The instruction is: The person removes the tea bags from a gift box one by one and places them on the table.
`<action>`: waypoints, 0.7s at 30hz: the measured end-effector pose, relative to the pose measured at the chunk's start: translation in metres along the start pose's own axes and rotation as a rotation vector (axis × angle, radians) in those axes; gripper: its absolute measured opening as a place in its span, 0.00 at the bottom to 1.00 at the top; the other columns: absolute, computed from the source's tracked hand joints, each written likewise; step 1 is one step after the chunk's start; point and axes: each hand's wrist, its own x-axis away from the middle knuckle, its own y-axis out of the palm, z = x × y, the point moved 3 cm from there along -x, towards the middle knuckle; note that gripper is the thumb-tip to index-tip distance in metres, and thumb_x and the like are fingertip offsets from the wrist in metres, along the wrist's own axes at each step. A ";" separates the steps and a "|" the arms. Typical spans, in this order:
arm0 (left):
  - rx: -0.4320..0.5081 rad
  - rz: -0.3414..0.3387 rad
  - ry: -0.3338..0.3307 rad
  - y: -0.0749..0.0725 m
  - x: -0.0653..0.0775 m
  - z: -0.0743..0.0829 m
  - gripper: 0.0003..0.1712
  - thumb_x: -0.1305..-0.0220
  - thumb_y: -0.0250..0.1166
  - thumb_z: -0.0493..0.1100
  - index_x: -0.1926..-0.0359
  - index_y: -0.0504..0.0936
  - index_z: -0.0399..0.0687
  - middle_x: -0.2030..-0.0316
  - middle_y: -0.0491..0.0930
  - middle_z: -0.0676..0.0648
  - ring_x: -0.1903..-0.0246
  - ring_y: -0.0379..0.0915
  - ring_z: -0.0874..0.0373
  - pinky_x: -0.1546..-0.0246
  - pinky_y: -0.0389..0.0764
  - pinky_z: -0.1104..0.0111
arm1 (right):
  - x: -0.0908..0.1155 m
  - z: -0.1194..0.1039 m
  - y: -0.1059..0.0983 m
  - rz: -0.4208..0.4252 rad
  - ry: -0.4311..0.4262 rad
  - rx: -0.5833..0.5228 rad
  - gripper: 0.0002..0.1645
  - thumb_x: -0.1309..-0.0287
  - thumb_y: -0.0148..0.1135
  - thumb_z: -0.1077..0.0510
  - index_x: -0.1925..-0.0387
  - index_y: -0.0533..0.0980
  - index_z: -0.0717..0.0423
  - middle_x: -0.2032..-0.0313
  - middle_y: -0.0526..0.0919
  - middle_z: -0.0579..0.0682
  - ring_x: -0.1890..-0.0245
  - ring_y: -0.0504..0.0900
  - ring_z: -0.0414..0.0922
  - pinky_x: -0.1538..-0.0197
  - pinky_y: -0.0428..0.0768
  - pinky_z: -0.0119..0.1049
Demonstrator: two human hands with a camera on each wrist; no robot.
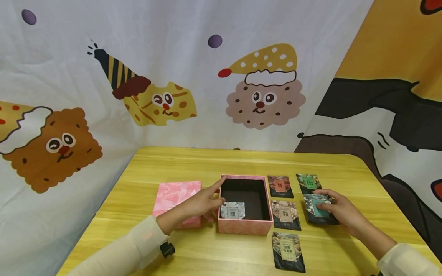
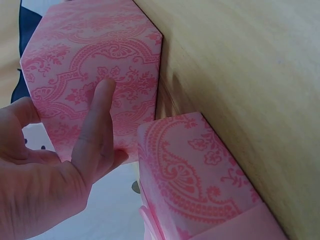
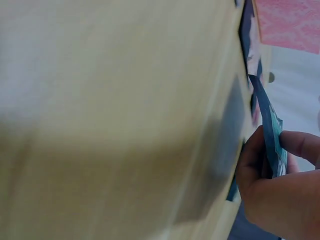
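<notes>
An open pink patterned box (image 1: 245,227) with a dark inside stands on the table. My left hand (image 1: 203,201) holds its left wall, thumb over the rim and fingers along the outside, as the left wrist view (image 2: 55,185) shows too. A packet with a pale blue label (image 1: 233,211) lies inside the box at the front left. On the right, my right hand (image 1: 343,211) pinches a dark packet with a teal label (image 1: 319,209) between thumb and fingers. The right wrist view shows this packet (image 3: 272,132) edge-on, lifted above the table.
Left of the box sits a pink lid (image 1: 172,195) with a ribbon. Packets with red (image 1: 279,186), beige (image 1: 286,214) and yellow (image 1: 288,251) labels lie in a column right of it. A green-labelled packet (image 1: 308,182) lies behind the held one. A printed cloth (image 1: 207,115) hangs behind.
</notes>
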 end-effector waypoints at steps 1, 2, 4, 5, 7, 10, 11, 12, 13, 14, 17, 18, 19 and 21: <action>-0.003 0.001 0.001 0.000 0.000 0.000 0.49 0.25 0.64 0.46 0.17 0.43 0.75 0.32 0.69 0.29 0.77 0.84 0.44 0.72 0.90 0.51 | 0.000 0.002 -0.001 0.001 0.006 0.004 0.34 0.28 0.61 0.61 0.27 0.62 0.66 0.21 0.32 0.70 0.25 0.32 0.77 0.31 0.54 0.78; -0.005 0.002 0.002 0.000 -0.001 -0.001 0.49 0.25 0.64 0.46 0.17 0.43 0.75 0.32 0.70 0.30 0.77 0.84 0.44 0.72 0.90 0.51 | 0.000 0.004 -0.001 0.003 0.011 0.009 0.34 0.28 0.62 0.61 0.27 0.62 0.66 0.21 0.32 0.71 0.25 0.32 0.77 0.31 0.55 0.78; -0.012 0.005 -0.003 0.000 -0.002 -0.001 0.50 0.26 0.64 0.46 0.17 0.42 0.76 0.35 0.73 0.31 0.77 0.84 0.44 0.72 0.90 0.52 | -0.001 0.008 -0.002 0.005 0.014 0.020 0.35 0.28 0.62 0.61 0.27 0.62 0.66 0.21 0.33 0.72 0.25 0.34 0.77 0.31 0.57 0.77; -0.013 0.005 -0.005 0.000 -0.003 -0.002 0.50 0.26 0.64 0.46 0.17 0.42 0.76 0.37 0.75 0.32 0.77 0.85 0.44 0.73 0.90 0.52 | -0.001 0.010 -0.002 0.008 0.013 0.029 0.35 0.28 0.62 0.60 0.26 0.62 0.66 0.21 0.34 0.73 0.25 0.36 0.77 0.32 0.60 0.75; -0.009 0.005 -0.008 0.000 -0.003 -0.002 0.50 0.26 0.64 0.44 0.18 0.42 0.77 0.36 0.74 0.32 0.76 0.85 0.44 0.73 0.89 0.52 | -0.001 0.013 -0.003 0.009 0.009 0.049 0.35 0.28 0.62 0.60 0.26 0.62 0.67 0.22 0.35 0.74 0.25 0.39 0.78 0.33 0.64 0.73; -0.003 0.004 -0.014 -0.001 -0.003 -0.002 0.51 0.26 0.64 0.43 0.18 0.42 0.78 0.34 0.73 0.31 0.76 0.85 0.42 0.73 0.89 0.52 | -0.001 0.015 -0.003 0.013 -0.005 0.106 0.35 0.29 0.63 0.60 0.27 0.64 0.67 0.22 0.39 0.76 0.27 0.43 0.79 0.36 0.71 0.69; 0.001 0.003 -0.016 0.000 -0.003 -0.002 0.52 0.27 0.65 0.43 0.18 0.42 0.78 0.33 0.71 0.31 0.76 0.85 0.42 0.73 0.89 0.51 | -0.001 0.015 -0.003 0.020 -0.019 0.148 0.34 0.30 0.64 0.59 0.28 0.65 0.67 0.23 0.43 0.76 0.27 0.45 0.80 0.37 0.73 0.69; 0.005 0.003 -0.018 -0.001 -0.003 -0.002 0.52 0.27 0.65 0.43 0.18 0.42 0.79 0.31 0.69 0.31 0.76 0.85 0.41 0.73 0.89 0.51 | -0.001 0.015 -0.002 0.026 -0.036 0.195 0.34 0.30 0.65 0.59 0.29 0.67 0.68 0.24 0.46 0.77 0.28 0.47 0.81 0.38 0.73 0.69; 0.007 0.003 -0.020 0.000 -0.003 -0.003 0.52 0.27 0.66 0.43 0.18 0.43 0.79 0.30 0.68 0.31 0.76 0.85 0.40 0.73 0.89 0.51 | -0.001 0.015 -0.002 0.038 -0.055 0.246 0.33 0.31 0.66 0.58 0.30 0.69 0.67 0.25 0.52 0.77 0.29 0.51 0.80 0.39 0.75 0.68; 0.009 0.002 -0.021 0.000 -0.003 -0.003 0.53 0.28 0.66 0.43 0.18 0.42 0.79 0.29 0.67 0.31 0.76 0.85 0.40 0.73 0.89 0.51 | -0.001 0.015 0.000 0.053 -0.077 0.296 0.32 0.32 0.67 0.58 0.32 0.71 0.67 0.27 0.57 0.77 0.31 0.57 0.79 0.42 0.78 0.66; 0.016 0.000 -0.025 0.000 -0.003 -0.003 0.54 0.29 0.68 0.43 0.18 0.42 0.80 0.27 0.63 0.31 0.75 0.85 0.39 0.73 0.89 0.51 | 0.001 0.014 0.003 0.107 -0.128 0.425 0.29 0.35 0.70 0.57 0.36 0.75 0.65 0.35 0.71 0.75 0.43 0.76 0.71 0.54 0.83 0.56; 0.017 0.000 -0.023 0.000 -0.003 -0.003 0.54 0.29 0.68 0.43 0.18 0.42 0.80 0.26 0.62 0.31 0.75 0.85 0.38 0.73 0.89 0.51 | 0.001 0.014 0.005 0.120 -0.137 0.447 0.29 0.35 0.70 0.58 0.36 0.76 0.65 0.37 0.74 0.75 0.49 0.80 0.66 0.59 0.82 0.50; 0.018 0.000 -0.021 0.000 -0.003 -0.003 0.54 0.29 0.68 0.43 0.18 0.42 0.80 0.26 0.62 0.31 0.75 0.85 0.39 0.73 0.89 0.51 | 0.002 0.015 0.006 0.132 -0.143 0.463 0.28 0.36 0.70 0.58 0.37 0.76 0.64 0.39 0.76 0.74 0.56 0.82 0.60 0.64 0.79 0.45; 0.020 0.001 -0.018 0.000 -0.003 -0.003 0.54 0.29 0.68 0.43 0.18 0.42 0.80 0.26 0.62 0.31 0.75 0.85 0.39 0.74 0.89 0.52 | 0.003 0.015 0.008 0.147 -0.144 0.483 0.28 0.36 0.71 0.59 0.37 0.77 0.64 0.41 0.77 0.73 0.69 0.78 0.49 0.71 0.71 0.39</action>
